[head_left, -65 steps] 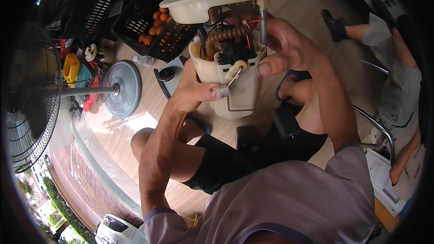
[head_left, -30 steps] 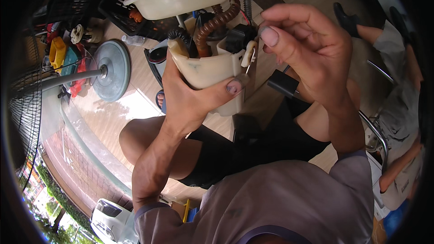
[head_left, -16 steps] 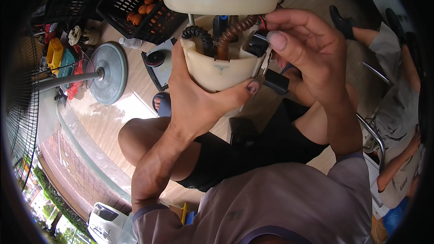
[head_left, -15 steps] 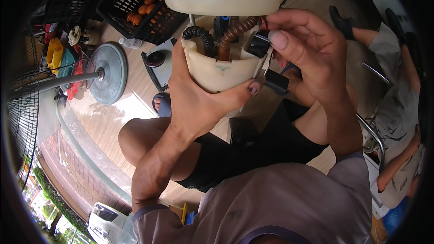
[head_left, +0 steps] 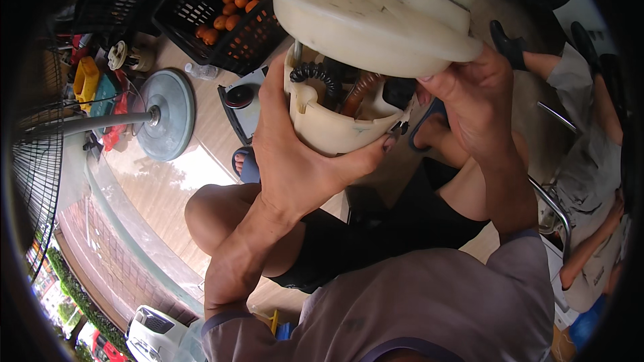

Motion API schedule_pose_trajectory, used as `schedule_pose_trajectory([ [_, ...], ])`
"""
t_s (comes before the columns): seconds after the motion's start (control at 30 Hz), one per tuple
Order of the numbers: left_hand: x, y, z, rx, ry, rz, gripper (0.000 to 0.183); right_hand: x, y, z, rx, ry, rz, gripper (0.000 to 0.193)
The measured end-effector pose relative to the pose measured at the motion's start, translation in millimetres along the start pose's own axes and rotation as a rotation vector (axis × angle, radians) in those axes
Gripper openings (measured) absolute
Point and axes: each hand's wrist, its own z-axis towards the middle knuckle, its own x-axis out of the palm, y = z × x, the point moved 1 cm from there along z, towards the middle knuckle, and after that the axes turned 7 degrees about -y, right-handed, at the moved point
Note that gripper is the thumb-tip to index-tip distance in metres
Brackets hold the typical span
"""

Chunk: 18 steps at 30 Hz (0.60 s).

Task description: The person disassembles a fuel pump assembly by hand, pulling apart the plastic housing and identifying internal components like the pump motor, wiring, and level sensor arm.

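Note:
I hold a cream plastic pump-like assembly close to my face: a round lid [head_left: 365, 17] above a cup-shaped housing [head_left: 329, 127], with a black ribbed hose [head_left: 315, 75] and a brown ribbed hose [head_left: 362, 87] between them. My left hand [head_left: 295, 154] wraps around the housing from below and the left, thumb across its front. My right hand [head_left: 469, 104] grips the right side under the lid's rim, its fingers reaching into the gap by a black part [head_left: 400, 92].
A black crate of orange fruit [head_left: 231, 13] stands at the back. A pedestal fan's round base [head_left: 168, 124] and grille [head_left: 33, 181] lie left. Another person sits in a chair [head_left: 557, 208] at the right. My bare knees are below.
The assembly has come up closer and tilted, so the lid now fills the top of the view. My right hand has slid from the wires to under the lid's rim.

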Motion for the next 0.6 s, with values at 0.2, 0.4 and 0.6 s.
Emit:
schedule_pose_trajectory([
  [0.2, -2.2, -2.5, 1.1, 0.039, 0.014, 0.04, 0.109, 3.9, -6.1, 2.2, -0.015, -0.003, 0.05, 0.015],
  [0.4, -3.8, 1.3, 4.4, 0.167, -0.094, 0.128, 0.112, 5.9, -10.3, 5.3, -0.097, -0.015, -0.028, 0.019],
  [0.6, -7.4, -5.4, 6.4, 0.255, -0.073, 0.316, 0.11, 17.8, -16.9, 6.1, -0.068, -0.056, 0.09, 0.034],
])
